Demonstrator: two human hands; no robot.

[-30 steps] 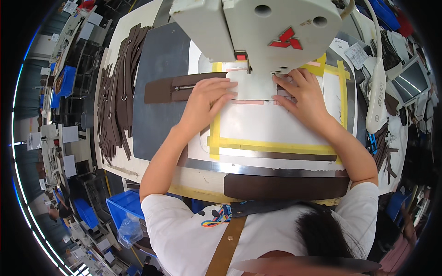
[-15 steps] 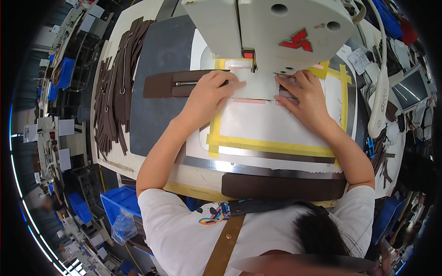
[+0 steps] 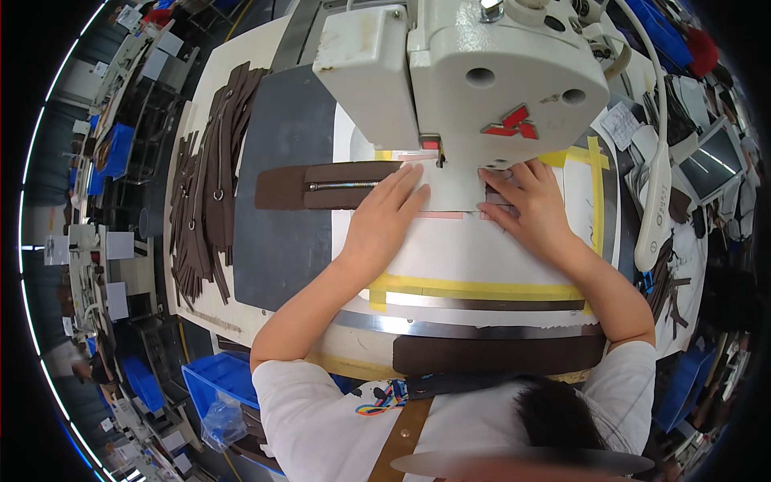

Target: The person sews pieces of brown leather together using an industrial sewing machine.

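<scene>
**Zippered brown piece (image 3: 280,188) laid out at the sewing machine (image 3: 514,84)**

Nearest you, a dark brown panel (image 3: 498,354) lies along the front edge of the table (image 3: 353,344); below that edge, to your left, is a blue bin (image 3: 201,373) with a clear plastic bag (image 3: 225,422) at its side. Just beyond the panel runs a curved metal strip (image 3: 450,327), then a white sheet (image 3: 474,251) bordered with yellow tape (image 3: 482,290).

Your left hand (image 3: 384,218) is flat and palm down, its fingers stretched together over the brown piece and reaching the white plate (image 3: 459,193); it clasps nothing. Your right hand (image 3: 534,205) is at the plate's opposite edge, thumb and forefinger spread, with a little brown material (image 3: 496,193) showing between them; no pinch is visible, and the other fingers are partly hidden.

The brown piece extends leftward from your left hand, across the white sheet and onto a grey board (image 3: 277,249), its metal zipper (image 3: 341,185) running lengthwise. How far it continues beneath the plate cannot be told.

Above and beyond stands the machine's head. At the table's left side lies a bundle of brown strips (image 3: 215,173); to the right are a white lamp arm (image 3: 654,221) and a dark monitor (image 3: 711,161). Farthest left are other workbenches (image 3: 84,269).
</scene>
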